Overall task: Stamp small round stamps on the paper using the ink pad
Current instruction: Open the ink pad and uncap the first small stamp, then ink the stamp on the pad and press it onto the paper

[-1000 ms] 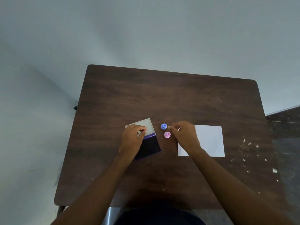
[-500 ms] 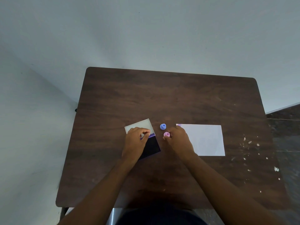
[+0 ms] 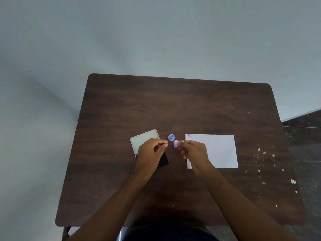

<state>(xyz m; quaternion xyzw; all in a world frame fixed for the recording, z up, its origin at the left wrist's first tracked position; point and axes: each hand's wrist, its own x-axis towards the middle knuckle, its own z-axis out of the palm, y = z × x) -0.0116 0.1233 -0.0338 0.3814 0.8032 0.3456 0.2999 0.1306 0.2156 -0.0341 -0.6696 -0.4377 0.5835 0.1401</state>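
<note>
Looking barely started: the right hand (image 3: 193, 151) is pinching the pink stamp (image 3: 175, 143) just off its fingertips, the left hand (image 3: 151, 153) is curling empty over the ink pad (image 3: 163, 160), and the paper (image 3: 220, 150) under the right wrist is showing one faint print (image 3: 189, 135), blue stamp (image 3: 171, 137) untouched between them.

Dark wooden table (image 3: 173, 105) bears ink pad (image 3: 145, 139), blue stamp (image 3: 171, 137), paper (image 3: 220, 150)

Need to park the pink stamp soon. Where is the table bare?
Bare: the far half of the dark wooden table, beyond the white paper and open ink pad. Crowded: between them sit the blue round stamp, left hand, right hand gripping the pink stamp.
</note>
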